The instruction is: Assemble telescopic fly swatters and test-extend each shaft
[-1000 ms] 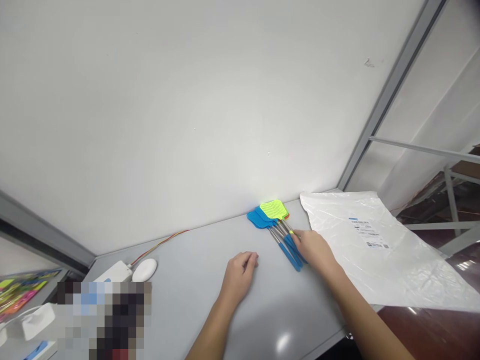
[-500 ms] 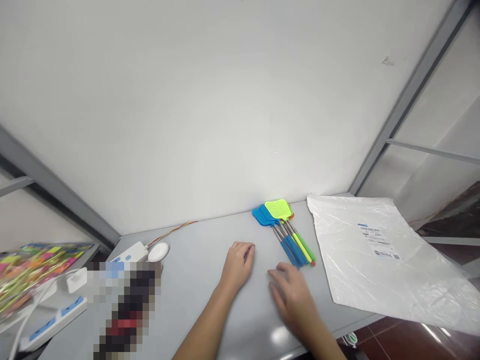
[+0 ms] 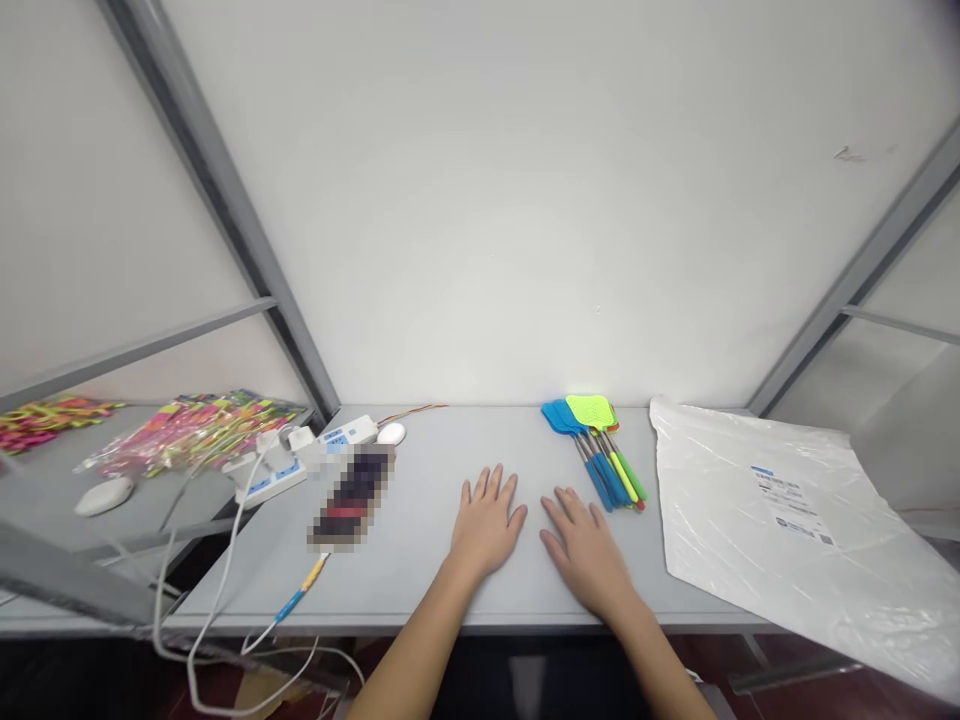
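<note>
My left hand (image 3: 487, 525) lies flat on the grey tabletop (image 3: 420, 530) with its fingers spread and nothing in it. Beside it, my right hand (image 3: 585, 548) also rests palm down on the table, fingers apart and empty. Just beyond the right hand is a bunch of fly swatters (image 3: 600, 455). Their mesh heads, blue and yellow-green with a bit of orange underneath, point toward the wall, and their blue, yellow and green handles point back toward me. Neither hand touches them.
A large white plastic mailing bag (image 3: 720, 500) with a printed label covers the right side and hangs over the front edge. To the left are a power strip (image 3: 349, 433), a white computer mouse (image 3: 391, 433), a pixelated object (image 3: 352, 500) with a cable, and colourful plastic-wrapped packs (image 3: 195, 435).
The view has levelled and swung left, showing more of the left side. My left hand's fingers have gone from curled together to spread flat; my right hand has flattened out too.
</note>
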Demonstrator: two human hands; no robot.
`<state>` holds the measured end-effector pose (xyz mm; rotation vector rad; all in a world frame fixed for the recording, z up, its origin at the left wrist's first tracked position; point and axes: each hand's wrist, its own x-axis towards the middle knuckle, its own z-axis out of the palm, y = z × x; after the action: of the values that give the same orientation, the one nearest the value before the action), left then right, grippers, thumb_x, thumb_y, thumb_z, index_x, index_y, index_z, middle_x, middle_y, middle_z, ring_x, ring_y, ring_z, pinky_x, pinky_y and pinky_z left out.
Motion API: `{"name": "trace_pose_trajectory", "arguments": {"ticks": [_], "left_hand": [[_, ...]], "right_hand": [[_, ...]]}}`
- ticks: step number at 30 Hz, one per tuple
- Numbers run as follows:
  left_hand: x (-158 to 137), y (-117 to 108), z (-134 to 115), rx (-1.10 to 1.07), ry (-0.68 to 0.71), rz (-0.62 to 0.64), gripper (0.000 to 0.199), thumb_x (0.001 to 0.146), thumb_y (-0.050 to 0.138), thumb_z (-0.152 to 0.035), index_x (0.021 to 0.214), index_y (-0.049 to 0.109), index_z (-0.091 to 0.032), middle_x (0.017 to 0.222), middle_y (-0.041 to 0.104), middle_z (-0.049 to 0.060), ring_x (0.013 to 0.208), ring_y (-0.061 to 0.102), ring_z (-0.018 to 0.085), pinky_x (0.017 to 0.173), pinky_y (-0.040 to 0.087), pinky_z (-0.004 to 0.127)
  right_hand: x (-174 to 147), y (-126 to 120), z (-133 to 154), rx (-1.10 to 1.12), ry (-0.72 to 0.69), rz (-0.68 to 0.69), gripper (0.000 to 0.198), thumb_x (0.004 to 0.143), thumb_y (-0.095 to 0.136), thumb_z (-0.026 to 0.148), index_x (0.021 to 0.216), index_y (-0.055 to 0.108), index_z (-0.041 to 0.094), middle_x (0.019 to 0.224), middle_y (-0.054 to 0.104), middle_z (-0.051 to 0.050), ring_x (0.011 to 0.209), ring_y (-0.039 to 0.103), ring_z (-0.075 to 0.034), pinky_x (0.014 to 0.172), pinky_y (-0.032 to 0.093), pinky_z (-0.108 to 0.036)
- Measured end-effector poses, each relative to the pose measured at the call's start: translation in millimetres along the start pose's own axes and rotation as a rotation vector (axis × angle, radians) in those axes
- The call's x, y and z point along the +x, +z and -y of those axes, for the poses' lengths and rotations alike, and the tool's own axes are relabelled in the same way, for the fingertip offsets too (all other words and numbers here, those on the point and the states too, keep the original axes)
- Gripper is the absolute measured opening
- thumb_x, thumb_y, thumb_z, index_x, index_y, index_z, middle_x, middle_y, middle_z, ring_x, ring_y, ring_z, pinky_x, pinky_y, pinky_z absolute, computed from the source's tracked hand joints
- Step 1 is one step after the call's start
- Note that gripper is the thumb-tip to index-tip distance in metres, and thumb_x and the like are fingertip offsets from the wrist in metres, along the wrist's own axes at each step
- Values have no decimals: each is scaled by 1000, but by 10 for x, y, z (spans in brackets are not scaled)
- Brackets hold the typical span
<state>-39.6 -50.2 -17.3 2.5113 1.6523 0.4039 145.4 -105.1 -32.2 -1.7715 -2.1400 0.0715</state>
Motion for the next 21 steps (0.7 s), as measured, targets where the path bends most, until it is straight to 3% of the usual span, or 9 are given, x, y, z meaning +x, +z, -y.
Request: {"name": "trace_pose_trajectory", "arguments": {"ticks": [3,5,7,10,12,14,16,21], "left_hand": [[-234,-45,14,40,-51,9,59,94,22,-54,146,33,-28,156,24,5,144,16,28,113,14,55],[-378,-73,30,57,-76,20,60,94,20,-55,146,33,-28,156,24,5,144,16,28,113,14,55],[-508,-92,52,65,-98,32,61,93,19,-56,146,32,-27,156,24,5,143,17,29,113,14,55],[-658,-112,88,69,-123,35,63,93,18,-57,146,32,-26,156,22,7,143,17,29,113,13,55],[-714,-128,98,69,-130,25,63,92,20,-58,146,32,-25,156,22,7,143,16,29,113,12,55],[-733,-148,93,72,-141,17,63,92,23,-57,144,35,-24,155,24,9,142,19,30,112,14,56],[-724,-162,81,78,-153,7,62,91,25,-57,142,38,-23,154,28,11,140,23,32,110,17,58],[-687,-142,77,93,-153,-24,60,91,27,-57,140,39,-25,153,29,11,139,24,32,109,18,57]], "right_hand": [[-9,-40,33,2,60,-48,43,90,37,47,130,50,40,141,48,1,133,38,-20,107,31,-41],[44,-153,44,-10,150,-107,39,92,34,42,125,54,38,134,54,-3,128,43,-21,105,32,-40],[159,-322,22,-39,276,-179,46,93,30,45,133,47,29,135,51,-11,130,37,-28,105,27,-46],[408,-576,-90,-99,469,-238,70,91,32,56,146,22,13,144,34,-21,134,27,-36,104,23,-55],[556,-687,-200,-127,574,-203,79,87,44,60,144,23,9,141,37,-25,131,31,-39,100,29,-58],[654,-734,-311,-140,667,-135,70,86,54,54,137,37,10,130,49,-21,119,46,-35,93,40,-55],[708,-718,-402,-153,719,-75,42,90,56,40,125,51,16,123,55,-10,106,57,-23,87,49,-45],[730,-537,-502,-205,639,-15,36,91,56,36,121,54,16,120,57,-9,101,59,-20,85,51,-42]]}}
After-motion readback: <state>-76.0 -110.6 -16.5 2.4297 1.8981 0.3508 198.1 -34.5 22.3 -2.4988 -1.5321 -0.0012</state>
